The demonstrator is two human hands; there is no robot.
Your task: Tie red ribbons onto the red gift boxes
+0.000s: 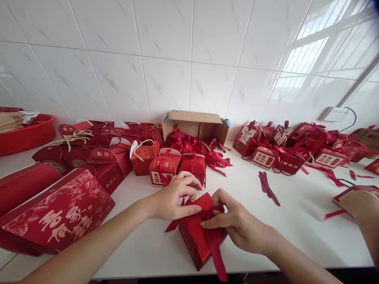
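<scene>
Small red box [192, 236] sits on the white table [296, 225] at the near edge, directly under both hands. Left hand [173, 199] is closed over the box top, fingertips pinching the satin ribbon [215, 248]. Right hand [239, 225] pinches the same ribbon where it crosses.

Judgement: the box is thin folded card, light and easily crushed, so it is best held by its side walls, not the top flaps. The ribbon is soft, glossy and probably slippery, best gripped close to the crossing.

Behind: an open cardboard carton [195, 122] spilling loose ribbons [189, 144], tied gift boxes [263, 157], and a large printed red box [56, 217] at left.
</scene>
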